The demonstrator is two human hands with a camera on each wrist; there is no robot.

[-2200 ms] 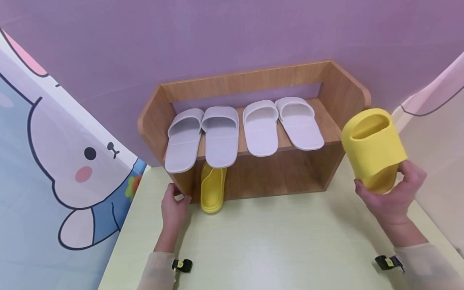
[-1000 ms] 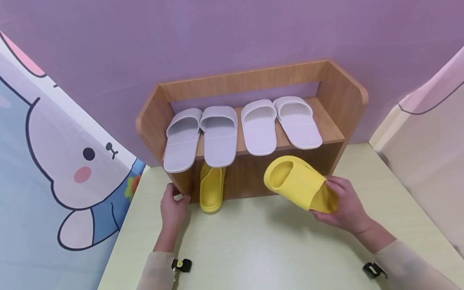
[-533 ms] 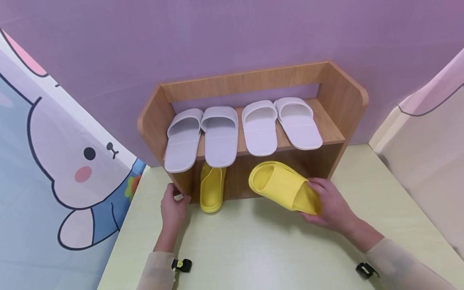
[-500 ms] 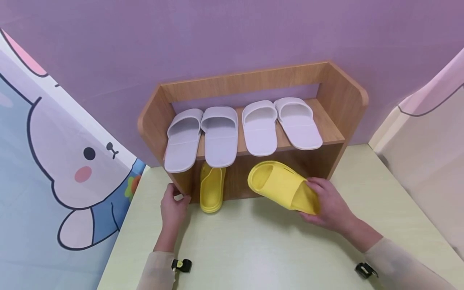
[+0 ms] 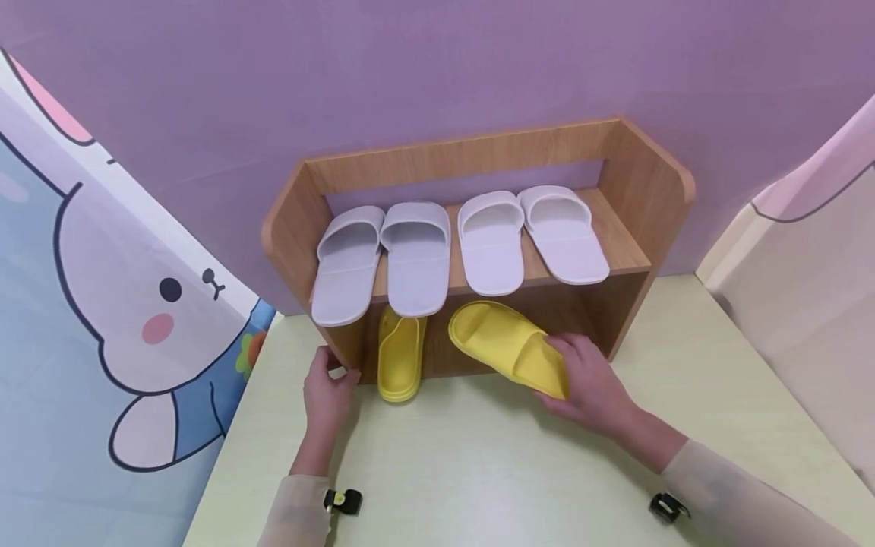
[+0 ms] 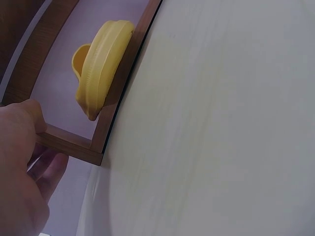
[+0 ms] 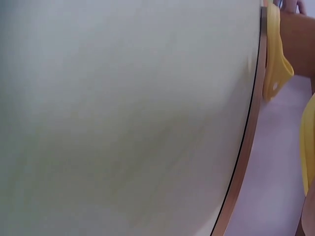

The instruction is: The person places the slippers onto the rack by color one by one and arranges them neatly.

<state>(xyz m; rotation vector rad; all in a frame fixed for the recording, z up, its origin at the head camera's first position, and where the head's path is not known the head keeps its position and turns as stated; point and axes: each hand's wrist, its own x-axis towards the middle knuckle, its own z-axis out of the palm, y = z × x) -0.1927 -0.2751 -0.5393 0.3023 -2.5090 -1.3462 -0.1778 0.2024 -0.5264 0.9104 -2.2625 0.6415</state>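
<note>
My right hand [image 5: 591, 384] grips a yellow slipper [image 5: 502, 342] by its heel end, its toe pointing left and back at the mouth of the rack's lower level. In the right wrist view only an edge of that slipper [image 7: 309, 142] shows at the far right. Another yellow slipper [image 5: 399, 358] stands on the lower level near the left side, heel outward, its toe hidden under the upper shelf; the left wrist view shows this slipper [image 6: 104, 64] from its side. My left hand [image 5: 330, 391] pinches the front edge of the wooden shoe rack's [image 5: 629, 197] left side panel.
On the upper shelf sit two grey slippers [image 5: 417, 266] at left and two white slippers [image 5: 492, 251] at right, heels overhanging the front. The rack stands on a pale table [image 5: 478, 463] against a purple wall [image 5: 444, 68]. A rabbit-print sheet [image 5: 157, 289] borders the left.
My right hand has brought the yellow slipper from the rack's right side leftward to the lower opening, turning its toe leftward. The left hand has stayed on the side panel.
</note>
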